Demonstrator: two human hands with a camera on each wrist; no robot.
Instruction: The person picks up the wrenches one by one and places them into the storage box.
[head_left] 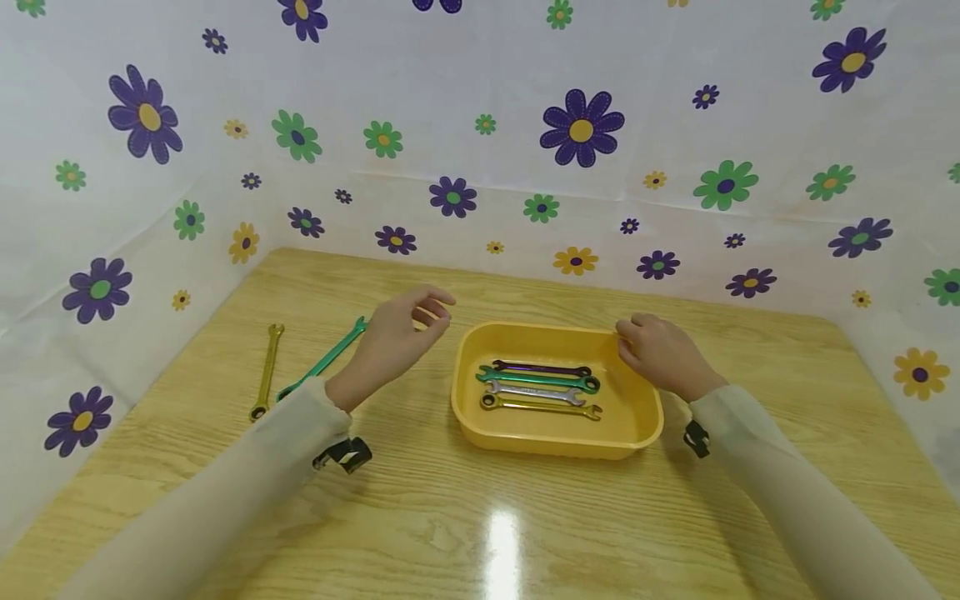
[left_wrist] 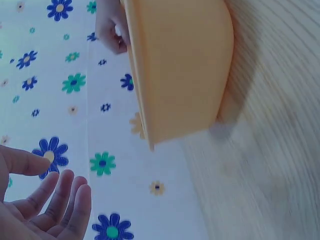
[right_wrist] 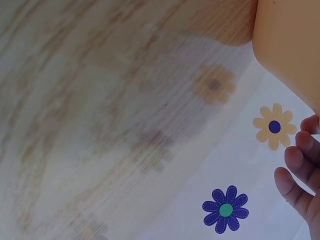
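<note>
My left hand (head_left: 405, 329) hovers above the table to the left of a yellow plastic tray (head_left: 555, 443), its fingers loosely bent and holding nothing. In the left wrist view the thumb and fingers (left_wrist: 65, 205) stand apart. My right hand (head_left: 663, 354) grips the tray's rim at the far right corner. In the tray lie several wrenches side by side: a purple one (head_left: 540, 367), a green one (head_left: 536, 380), a silver one (head_left: 534, 392) and a gold one (head_left: 540, 406).
On the table's left side lie another gold wrench (head_left: 267, 371) and another green wrench (head_left: 330, 354), the latter partly behind my left forearm. A flowered white cloth (head_left: 480, 158) hangs around the back and sides of the wooden table (head_left: 420, 517).
</note>
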